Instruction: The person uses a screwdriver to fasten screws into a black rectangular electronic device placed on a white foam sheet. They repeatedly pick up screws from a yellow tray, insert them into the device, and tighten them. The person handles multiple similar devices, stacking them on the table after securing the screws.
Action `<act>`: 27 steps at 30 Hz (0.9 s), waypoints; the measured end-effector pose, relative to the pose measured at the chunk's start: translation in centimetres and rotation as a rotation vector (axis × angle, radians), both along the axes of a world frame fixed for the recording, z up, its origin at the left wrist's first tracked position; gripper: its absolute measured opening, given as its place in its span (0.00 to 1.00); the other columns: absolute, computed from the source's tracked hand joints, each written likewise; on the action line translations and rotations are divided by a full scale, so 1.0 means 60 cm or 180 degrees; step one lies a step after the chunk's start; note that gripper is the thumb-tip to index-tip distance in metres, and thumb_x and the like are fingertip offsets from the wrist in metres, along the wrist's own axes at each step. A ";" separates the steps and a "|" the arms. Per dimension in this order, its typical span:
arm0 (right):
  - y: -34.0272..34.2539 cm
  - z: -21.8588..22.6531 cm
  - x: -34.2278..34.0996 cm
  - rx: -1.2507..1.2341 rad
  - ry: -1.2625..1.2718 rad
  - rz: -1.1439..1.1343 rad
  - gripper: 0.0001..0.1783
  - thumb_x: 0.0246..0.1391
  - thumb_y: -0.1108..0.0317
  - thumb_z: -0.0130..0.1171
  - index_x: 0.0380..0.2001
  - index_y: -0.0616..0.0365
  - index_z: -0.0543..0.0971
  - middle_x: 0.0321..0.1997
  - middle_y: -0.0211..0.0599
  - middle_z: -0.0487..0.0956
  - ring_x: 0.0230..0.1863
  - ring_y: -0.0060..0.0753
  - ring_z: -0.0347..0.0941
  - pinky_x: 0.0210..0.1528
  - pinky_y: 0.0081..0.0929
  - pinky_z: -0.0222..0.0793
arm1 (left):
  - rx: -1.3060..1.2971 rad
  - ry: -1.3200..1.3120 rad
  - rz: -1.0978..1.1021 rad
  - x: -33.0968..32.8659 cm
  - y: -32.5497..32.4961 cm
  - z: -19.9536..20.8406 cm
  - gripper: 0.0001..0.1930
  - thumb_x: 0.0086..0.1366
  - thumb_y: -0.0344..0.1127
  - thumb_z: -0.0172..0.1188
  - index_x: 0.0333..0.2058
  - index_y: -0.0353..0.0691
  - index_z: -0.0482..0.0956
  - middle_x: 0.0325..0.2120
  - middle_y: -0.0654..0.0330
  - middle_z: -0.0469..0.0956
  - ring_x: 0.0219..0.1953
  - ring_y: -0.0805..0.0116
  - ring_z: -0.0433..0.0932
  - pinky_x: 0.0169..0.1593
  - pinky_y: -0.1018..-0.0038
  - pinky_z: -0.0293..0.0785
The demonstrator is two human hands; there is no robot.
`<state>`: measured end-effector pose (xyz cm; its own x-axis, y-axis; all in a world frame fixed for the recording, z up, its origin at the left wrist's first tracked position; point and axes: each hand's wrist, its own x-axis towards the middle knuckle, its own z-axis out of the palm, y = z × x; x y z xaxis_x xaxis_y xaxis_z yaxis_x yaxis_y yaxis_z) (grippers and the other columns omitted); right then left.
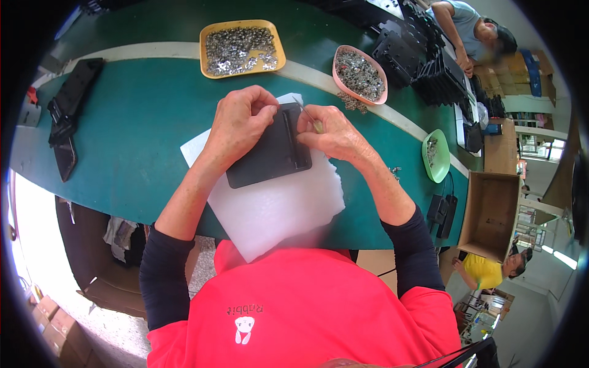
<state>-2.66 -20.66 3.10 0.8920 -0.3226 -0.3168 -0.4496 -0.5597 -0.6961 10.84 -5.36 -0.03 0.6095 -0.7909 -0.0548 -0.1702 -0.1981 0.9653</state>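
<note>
On the white sheet [276,214], probably soft and slippery, the flat dark panel [257,167] is laid; it is judged light, stiff, best gripped by its edges. The left hand [242,119] is curled above it; whether anything is pinched cannot be told. By the right hand [332,131], a slim tool [318,126] is clamped.

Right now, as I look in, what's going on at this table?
A person in a red shirt works at a green table. A dark panel lies on a white sheet. The right hand holds a thin tool over the panel; the left hand has its fingertips together near the far edge, and whether they pinch anything is too small to tell. Beyond are a yellow tray and a pink tray, both holding small metal parts.
</note>
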 end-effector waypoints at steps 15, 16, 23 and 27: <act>-0.004 -0.045 -0.029 0.0425 -0.0787 -0.0258 0.12 0.39 0.66 0.61 0.27 0.63 0.78 0.24 0.38 0.76 0.28 0.30 0.72 0.34 0.31 0.71 | 0.0132 -0.1899 -0.0272 -0.018 -0.027 0.006 0.06 0.58 0.23 0.60 0.35 0.32 0.80 0.28 0.56 0.79 0.29 0.68 0.80 0.35 0.74 0.76; -0.003 -0.044 -0.029 0.0438 -0.0770 -0.0287 0.12 0.39 0.66 0.61 0.27 0.63 0.78 0.24 0.38 0.76 0.29 0.32 0.73 0.37 0.31 0.71 | 0.0174 -0.1937 -0.0284 -0.020 -0.028 0.007 0.05 0.58 0.23 0.60 0.35 0.32 0.80 0.28 0.56 0.79 0.29 0.67 0.80 0.35 0.73 0.76; -0.005 -0.047 -0.033 0.0474 -0.0963 -0.0268 0.12 0.40 0.67 0.60 0.28 0.63 0.79 0.25 0.39 0.77 0.30 0.34 0.74 0.38 0.32 0.72 | 0.0569 -0.2384 -0.0360 -0.028 -0.043 0.011 0.06 0.56 0.23 0.61 0.33 0.32 0.82 0.29 0.53 0.78 0.30 0.58 0.80 0.35 0.68 0.76; -0.002 -0.052 -0.034 0.0471 -0.1030 -0.0285 0.12 0.40 0.66 0.61 0.28 0.64 0.78 0.25 0.40 0.77 0.30 0.35 0.75 0.38 0.32 0.71 | 0.0854 -0.2926 -0.0344 -0.048 -0.051 0.013 0.04 0.54 0.24 0.59 0.29 0.31 0.80 0.29 0.50 0.76 0.32 0.51 0.79 0.37 0.62 0.76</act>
<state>-4.70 -20.78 0.00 0.9240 -0.3756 -0.0719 -0.2354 -0.4107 -0.8809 7.97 -8.44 0.73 0.4291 -0.8759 0.2207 -0.8676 -0.3317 0.3704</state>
